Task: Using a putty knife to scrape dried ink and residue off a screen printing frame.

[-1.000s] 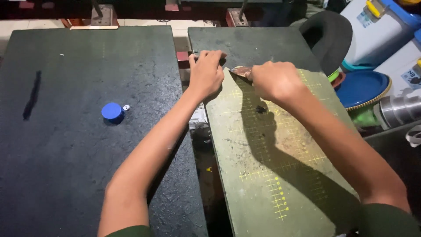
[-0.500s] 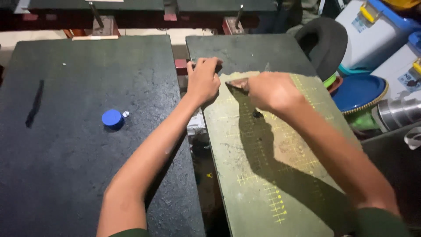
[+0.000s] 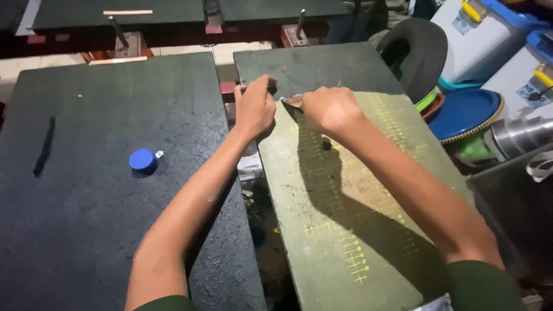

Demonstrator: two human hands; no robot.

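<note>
Green cutting mat (image 3: 345, 219), yellow grid lines, lies on the right dark board (image 3: 322, 63). Left hand (image 3: 253, 106), fingers curled, presses the mat's far left corner. Right hand (image 3: 328, 109), closed around a small brownish tool (image 3: 292, 102), rests at the mat's far edge. Blue cap (image 3: 143, 160) lies mid-left board (image 3: 115, 201), well apart.

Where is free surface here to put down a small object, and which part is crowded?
Free: the left dark board around the blue cap, and the near half of the green marked board. Crowded: the far edge where the left hand and right hand work, and the bins at right.
</note>
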